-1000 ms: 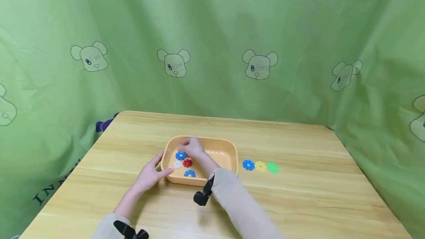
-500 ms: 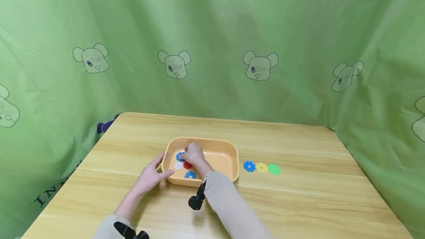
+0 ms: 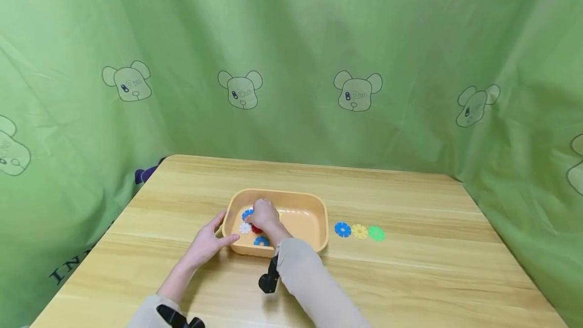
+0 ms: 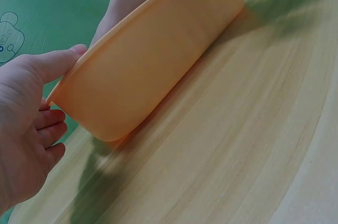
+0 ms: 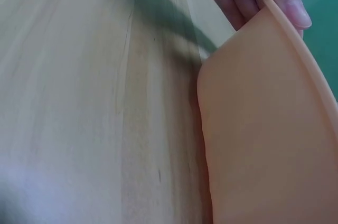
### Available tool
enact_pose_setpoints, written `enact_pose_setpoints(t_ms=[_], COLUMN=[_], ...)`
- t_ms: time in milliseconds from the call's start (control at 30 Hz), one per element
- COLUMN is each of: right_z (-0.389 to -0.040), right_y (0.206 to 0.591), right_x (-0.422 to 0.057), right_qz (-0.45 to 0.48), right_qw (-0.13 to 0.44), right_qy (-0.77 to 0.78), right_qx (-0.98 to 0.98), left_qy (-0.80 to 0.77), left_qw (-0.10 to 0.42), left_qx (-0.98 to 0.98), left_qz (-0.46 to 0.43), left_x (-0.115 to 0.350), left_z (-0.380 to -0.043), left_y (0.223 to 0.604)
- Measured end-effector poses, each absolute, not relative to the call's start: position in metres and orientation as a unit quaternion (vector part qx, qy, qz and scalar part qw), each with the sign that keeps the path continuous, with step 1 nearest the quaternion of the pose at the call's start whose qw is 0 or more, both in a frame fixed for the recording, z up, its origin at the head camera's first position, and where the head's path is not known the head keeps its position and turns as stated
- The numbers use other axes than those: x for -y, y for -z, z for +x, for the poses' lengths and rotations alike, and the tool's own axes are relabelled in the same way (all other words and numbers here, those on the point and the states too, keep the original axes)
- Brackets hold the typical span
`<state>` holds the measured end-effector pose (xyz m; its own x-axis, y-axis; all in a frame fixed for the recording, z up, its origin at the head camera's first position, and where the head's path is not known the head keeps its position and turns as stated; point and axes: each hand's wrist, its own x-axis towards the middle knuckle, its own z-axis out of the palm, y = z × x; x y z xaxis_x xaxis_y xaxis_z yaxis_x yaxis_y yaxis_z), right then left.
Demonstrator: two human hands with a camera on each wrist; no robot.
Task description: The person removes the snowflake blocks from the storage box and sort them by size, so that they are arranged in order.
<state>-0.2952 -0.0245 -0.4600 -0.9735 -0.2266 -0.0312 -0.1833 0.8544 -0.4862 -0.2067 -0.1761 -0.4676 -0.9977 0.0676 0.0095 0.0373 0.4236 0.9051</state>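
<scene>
Two bare hands worked at a shallow, peach-orange plastic tray [image 3: 296, 250] with rounded corners, which sat on a pale wood-grained table [image 3: 423, 267]. The left hand [image 3: 206, 242] gripped the tray's left end, its thumb set apart from the fingers and laid over the rim; the left wrist view showed the other fingers loosely bent, below the rim on the outer side. The right hand [image 3: 265, 215] reached down inside the tray, bent at the knuckles, its thumb side at a blue, notched, flower-shaped disc [image 3: 246, 214]. Its fingertips were hidden, so whether it pinched that disc or only touched it could not be told.

Close about the right hand, on the tray floor, lay a white notched disc [image 3: 245, 228], a red notched disc [image 3: 256, 230] partly covered by the hand, and a second blue disc [image 3: 261, 241] by the near wall. Off the tray's right end, a row lay flat on the table: a blue notched disc [image 3: 342, 230] nearest the tray, then a yellow one [image 3: 360, 231], then a bright green one [image 3: 376, 233]. Beige sleeves [image 3: 314, 282] covered the forearms, and a green curtain [image 3: 291, 24] printed with bear heads hung behind.
</scene>
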Motion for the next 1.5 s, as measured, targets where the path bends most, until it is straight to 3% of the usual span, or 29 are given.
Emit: enact_pose_setpoints(t_ms=[633, 1033, 1500], right_z=[-0.293, -0.289, -0.287], right_y=[0.457, 0.447, 0.422], right_x=[0.019, 0.006, -0.032], right_qz=[-0.091, -0.127, -0.148], right_qw=[0.057, 0.046, 0.080], right_qy=[0.257, 0.329, 0.468], right_qx=[-0.960, -0.935, -0.867], left_qy=[-0.532, -0.528, -0.527], left_qw=[0.016, 0.009, 0.021], left_qx=[-0.846, -0.849, -0.850], left_qz=[0.040, 0.036, 0.023], left_x=[0.170, 0.173, 0.176], left_z=[-0.206, -0.204, -0.204], left_y=[0.465, 0.464, 0.463])
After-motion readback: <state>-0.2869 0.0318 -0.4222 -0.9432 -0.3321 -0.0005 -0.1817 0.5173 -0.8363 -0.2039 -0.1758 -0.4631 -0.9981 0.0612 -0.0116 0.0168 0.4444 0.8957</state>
